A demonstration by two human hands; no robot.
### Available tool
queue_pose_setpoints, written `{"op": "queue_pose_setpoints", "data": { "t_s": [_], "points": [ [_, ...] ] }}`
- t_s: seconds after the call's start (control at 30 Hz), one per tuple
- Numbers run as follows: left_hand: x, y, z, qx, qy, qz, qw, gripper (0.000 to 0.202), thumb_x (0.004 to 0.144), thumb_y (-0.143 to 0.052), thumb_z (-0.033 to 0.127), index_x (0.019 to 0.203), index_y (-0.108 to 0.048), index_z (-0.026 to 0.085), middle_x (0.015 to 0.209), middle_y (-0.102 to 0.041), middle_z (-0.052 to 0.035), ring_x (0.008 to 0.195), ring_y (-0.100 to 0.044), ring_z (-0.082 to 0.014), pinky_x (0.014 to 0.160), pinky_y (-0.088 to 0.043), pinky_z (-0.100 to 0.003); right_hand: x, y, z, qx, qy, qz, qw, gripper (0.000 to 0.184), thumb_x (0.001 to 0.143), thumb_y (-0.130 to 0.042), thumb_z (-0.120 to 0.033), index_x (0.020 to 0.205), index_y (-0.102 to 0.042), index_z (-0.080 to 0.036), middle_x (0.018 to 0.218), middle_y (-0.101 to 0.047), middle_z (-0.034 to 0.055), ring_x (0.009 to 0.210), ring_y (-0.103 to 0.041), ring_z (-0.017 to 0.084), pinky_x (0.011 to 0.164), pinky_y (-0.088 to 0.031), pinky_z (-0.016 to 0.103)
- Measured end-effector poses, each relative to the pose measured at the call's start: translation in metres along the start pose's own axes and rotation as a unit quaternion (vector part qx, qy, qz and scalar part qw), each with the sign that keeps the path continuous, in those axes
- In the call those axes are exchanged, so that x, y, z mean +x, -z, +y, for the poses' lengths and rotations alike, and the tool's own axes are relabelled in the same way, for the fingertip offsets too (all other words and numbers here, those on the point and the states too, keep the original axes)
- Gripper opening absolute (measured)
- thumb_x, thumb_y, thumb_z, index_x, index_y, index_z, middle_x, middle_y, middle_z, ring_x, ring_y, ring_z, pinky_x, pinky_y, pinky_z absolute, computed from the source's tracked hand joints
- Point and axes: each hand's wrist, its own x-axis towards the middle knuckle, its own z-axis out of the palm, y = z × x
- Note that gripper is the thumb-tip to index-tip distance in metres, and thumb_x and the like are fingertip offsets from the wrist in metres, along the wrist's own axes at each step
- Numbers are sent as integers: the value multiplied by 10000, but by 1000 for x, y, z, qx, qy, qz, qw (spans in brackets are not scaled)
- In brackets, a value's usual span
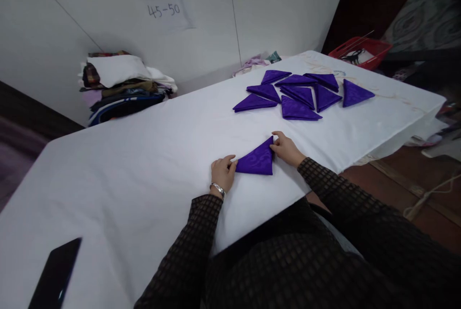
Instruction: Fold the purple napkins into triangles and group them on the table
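A purple cloth napkin [257,159], folded into a triangle, is at the near edge of the white-covered table [151,165]. Its left point is pinched between the thumb and fingers of my left hand [224,172], which wears a silver bracelet on the wrist. At the upper right corner, my right hand [285,148] pinches the same napkin. Farther back on the table lie several more purple triangles, among them a folded napkin [300,108] closest to my hands and another napkin [356,93] at the far right.
A black phone-like slab [55,275] lies at the lower left. Against the wall is a stack of folded clothes [126,89]. A red basket [378,53] with scissors stands beyond the table's far right end. Handwritten paper [163,11] hangs on the wall.
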Motion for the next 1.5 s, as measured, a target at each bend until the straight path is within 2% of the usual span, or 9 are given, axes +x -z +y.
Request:
{"op": "queue_pose_setpoints", "data": {
  "t_s": [0.33,0.57,0.83,1.0,1.2,1.5],
  "points": [
    [3,0,3,30,-7,-18,999,196,871,-465,307,849,-645,232,792,-679,-14,833,-585,-207,875,-379,-408,0,0,-3,-43,10,7,999,467,779,-526,-172,1238,-446,-150,719,-631,0,637,-560,155,597,-386,249],
    [4,-1,2,40,-5,-14,999,226,848,-518,406,879,-657,231,785,-679,-24,837,-588,-217,866,-382,-401,0,0,-2,-35,14,6,999,475,791,-524,-173,1255,-433,-141,724,-637,3,631,-560,151,606,-390,247],
    [5,0,8,84,-2,-24,996,229,858,-490,371,827,-667,229,775,-683,-28,845,-581,-221,848,-370,-378,4,-2,-1,-40,3,5,999,434,794,-546,-180,1217,-450,-149,708,-634,-2,613,-554,146,603,-388,245],
    [4,-1,9,93,-2,-24,995,219,859,-477,344,830,-660,228,770,-678,-28,849,-574,-225,844,-362,-374,4,-4,-3,-74,-5,18,997,362,786,-563,-176,1137,-475,-165,726,-636,6,675,-571,161,624,-386,248],
    [4,-1,10,91,0,-26,995,222,859,-470,341,821,-657,228,770,-674,-34,855,-575,-230,850,-357,-380,2,-6,-4,-104,7,42,994,424,782,-570,-176,1182,-432,-179,748,-629,6,709,-578,175,633,-377,253],
    [5,-2,8,79,-3,-19,997,211,853,-480,340,816,-655,229,757,-671,-31,844,-574,-226,851,-358,-378,-1,-8,0,-123,41,46,991,233,802,-546,-189,1032,-518,-209,727,-618,-12,677,-564,159,632,-376,249]
  ]
}}
